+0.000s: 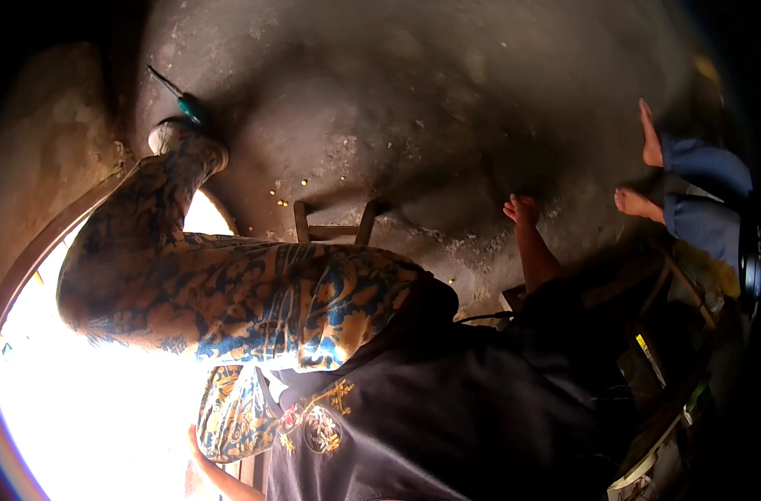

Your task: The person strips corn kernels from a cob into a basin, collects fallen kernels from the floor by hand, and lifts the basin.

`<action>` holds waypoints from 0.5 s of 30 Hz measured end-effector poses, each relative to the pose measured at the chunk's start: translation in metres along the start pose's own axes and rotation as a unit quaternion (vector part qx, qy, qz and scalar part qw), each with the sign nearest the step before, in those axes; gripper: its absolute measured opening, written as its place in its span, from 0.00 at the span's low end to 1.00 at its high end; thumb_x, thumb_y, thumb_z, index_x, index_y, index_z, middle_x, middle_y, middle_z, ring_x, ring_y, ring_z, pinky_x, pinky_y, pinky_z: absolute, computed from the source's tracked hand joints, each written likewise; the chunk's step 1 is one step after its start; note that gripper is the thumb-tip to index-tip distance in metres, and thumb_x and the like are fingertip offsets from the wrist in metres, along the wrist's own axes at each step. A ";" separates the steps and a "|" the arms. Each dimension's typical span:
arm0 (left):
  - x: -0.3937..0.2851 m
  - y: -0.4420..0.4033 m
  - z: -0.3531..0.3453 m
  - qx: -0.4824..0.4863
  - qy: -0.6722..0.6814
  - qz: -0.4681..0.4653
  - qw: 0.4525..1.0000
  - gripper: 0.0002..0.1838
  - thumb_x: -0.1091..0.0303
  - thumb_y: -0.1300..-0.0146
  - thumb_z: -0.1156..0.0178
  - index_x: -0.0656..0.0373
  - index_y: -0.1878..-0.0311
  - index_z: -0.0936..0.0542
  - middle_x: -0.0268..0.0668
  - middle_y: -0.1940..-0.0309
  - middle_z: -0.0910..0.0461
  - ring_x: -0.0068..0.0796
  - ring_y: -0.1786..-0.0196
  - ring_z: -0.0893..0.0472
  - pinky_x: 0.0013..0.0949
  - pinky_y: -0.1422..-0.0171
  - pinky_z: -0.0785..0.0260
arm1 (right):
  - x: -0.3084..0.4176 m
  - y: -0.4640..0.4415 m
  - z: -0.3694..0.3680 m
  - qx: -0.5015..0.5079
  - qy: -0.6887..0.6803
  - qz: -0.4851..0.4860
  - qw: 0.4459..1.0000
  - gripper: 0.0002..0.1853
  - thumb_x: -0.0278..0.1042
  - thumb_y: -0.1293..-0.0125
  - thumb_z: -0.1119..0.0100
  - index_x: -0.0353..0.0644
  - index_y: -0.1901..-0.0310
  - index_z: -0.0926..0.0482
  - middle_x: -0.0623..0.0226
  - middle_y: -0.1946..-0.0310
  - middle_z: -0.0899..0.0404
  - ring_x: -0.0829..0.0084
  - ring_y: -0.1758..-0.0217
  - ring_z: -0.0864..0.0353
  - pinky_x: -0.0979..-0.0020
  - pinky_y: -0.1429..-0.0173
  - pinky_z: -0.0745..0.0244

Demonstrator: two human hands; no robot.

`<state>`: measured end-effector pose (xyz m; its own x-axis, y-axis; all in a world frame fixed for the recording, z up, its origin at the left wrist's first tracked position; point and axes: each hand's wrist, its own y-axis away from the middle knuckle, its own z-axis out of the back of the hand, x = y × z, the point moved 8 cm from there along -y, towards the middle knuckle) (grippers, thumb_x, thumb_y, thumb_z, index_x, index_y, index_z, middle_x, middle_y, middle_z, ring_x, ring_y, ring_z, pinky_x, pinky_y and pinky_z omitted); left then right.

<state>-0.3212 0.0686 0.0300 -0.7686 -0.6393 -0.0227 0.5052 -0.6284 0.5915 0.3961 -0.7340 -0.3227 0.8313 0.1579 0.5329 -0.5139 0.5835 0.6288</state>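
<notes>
My right hand (522, 210) hangs out over the dark floor, its fingers loosely bent and apart, with nothing visible in it. Low in the view, my left hand (202, 457) is beside the patterned fabric over my lower leg (238, 417); glare washes out its fingers. My other leg (230, 292), in the same blue and tan patterned cloth, stretches across to the left. A green-handled tool like a screwdriver (190, 108) lies on the floor by my foot.
Small yellowish pieces (283, 203) are scattered near a low wooden frame (334, 231) on the floor (397, 92). At the right are another person's bare feet (639, 204) and blue trouser legs (706, 225). Strong light fills the round opening (88, 409) at the left.
</notes>
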 end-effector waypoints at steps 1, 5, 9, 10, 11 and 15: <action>0.001 0.001 -0.001 0.002 -0.001 0.001 1.000 0.21 0.52 0.42 0.42 0.61 0.58 0.23 0.39 0.70 0.23 0.30 0.69 0.24 0.32 0.63 0.32 | -0.002 -0.002 0.001 0.002 0.002 0.000 1.000 0.11 0.26 0.44 0.36 0.36 0.62 0.27 0.59 0.71 0.23 0.66 0.71 0.19 0.62 0.68 0.16; 0.004 0.005 -0.001 0.001 0.002 0.005 1.000 0.21 0.52 0.42 0.42 0.62 0.58 0.23 0.39 0.70 0.23 0.30 0.69 0.24 0.32 0.62 0.32 | 0.005 -0.007 -0.011 0.070 0.048 0.015 0.996 0.09 0.27 0.43 0.37 0.39 0.63 0.27 0.63 0.73 0.24 0.68 0.71 0.20 0.63 0.68 0.18; -0.002 0.013 0.004 0.001 -0.011 0.004 1.000 0.21 0.52 0.42 0.42 0.62 0.58 0.23 0.39 0.70 0.23 0.30 0.68 0.24 0.32 0.62 0.32 | 0.026 0.043 -0.035 0.217 0.028 -0.005 0.976 0.06 0.28 0.43 0.38 0.42 0.66 0.27 0.67 0.77 0.25 0.75 0.75 0.23 0.67 0.70 0.23; -0.007 0.015 0.004 0.000 -0.015 0.005 1.000 0.21 0.52 0.42 0.42 0.62 0.58 0.23 0.39 0.70 0.23 0.30 0.68 0.25 0.32 0.62 0.32 | 0.029 0.062 -0.042 0.219 0.029 -0.009 0.975 0.06 0.28 0.43 0.38 0.42 0.66 0.27 0.67 0.77 0.25 0.75 0.75 0.23 0.67 0.70 0.23; -0.011 0.016 0.004 -0.002 -0.017 0.004 1.000 0.21 0.52 0.42 0.42 0.62 0.58 0.23 0.39 0.70 0.23 0.30 0.68 0.25 0.32 0.62 0.32 | 0.020 0.095 -0.061 0.323 0.050 -0.062 0.943 0.07 0.28 0.44 0.39 0.42 0.67 0.27 0.68 0.78 0.26 0.76 0.77 0.25 0.69 0.71 0.26; -0.028 0.014 0.006 0.001 -0.035 -0.003 0.999 0.21 0.51 0.42 0.42 0.62 0.58 0.23 0.39 0.70 0.23 0.30 0.68 0.25 0.32 0.62 0.32 | 0.001 0.161 -0.098 0.534 0.191 -0.058 0.821 0.06 0.28 0.44 0.39 0.42 0.71 0.28 0.71 0.80 0.29 0.79 0.79 0.28 0.73 0.73 0.31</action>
<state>-0.2954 0.0802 0.0433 -0.7971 -0.6031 0.0309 0.5004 -0.6310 0.5928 0.3345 -0.5623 -0.2764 0.7891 0.5076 0.3459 -0.1489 -0.3883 0.9094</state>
